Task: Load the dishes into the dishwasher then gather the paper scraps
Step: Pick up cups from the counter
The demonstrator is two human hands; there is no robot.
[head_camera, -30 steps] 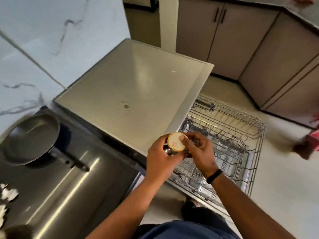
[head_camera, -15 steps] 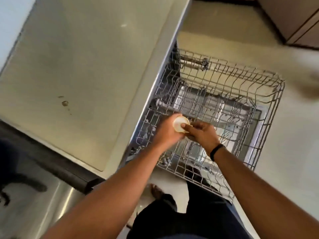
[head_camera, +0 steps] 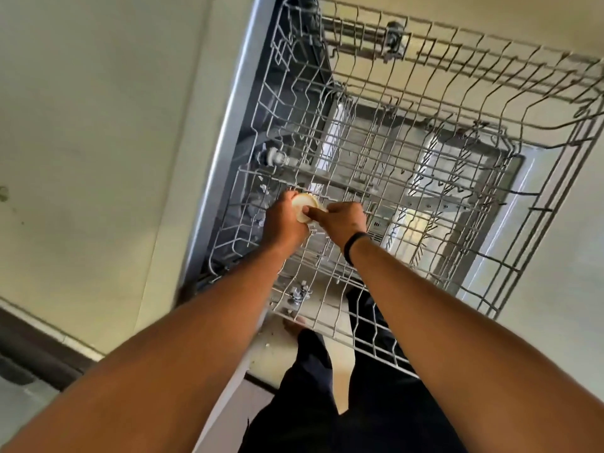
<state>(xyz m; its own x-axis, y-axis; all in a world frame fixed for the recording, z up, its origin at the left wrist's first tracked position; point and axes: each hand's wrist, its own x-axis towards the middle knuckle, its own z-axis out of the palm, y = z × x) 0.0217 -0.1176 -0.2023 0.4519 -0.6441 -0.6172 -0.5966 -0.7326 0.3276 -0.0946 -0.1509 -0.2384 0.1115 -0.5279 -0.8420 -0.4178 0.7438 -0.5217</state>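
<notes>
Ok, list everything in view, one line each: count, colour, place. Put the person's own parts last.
dishwasher rack: one, grey wire, pulled out, centre and right.
round cream item: one, cream, held over the rack's left part; what it is, unclear.
countertop: one, beige, left.
floor: pale, right.
wristband: one, black, right wrist.
dark trousers: bottom centre.
left hand: grips the cream item.
right hand: pinches the same item.

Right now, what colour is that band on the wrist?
Black: the wristband by the right hand, head view.
</notes>
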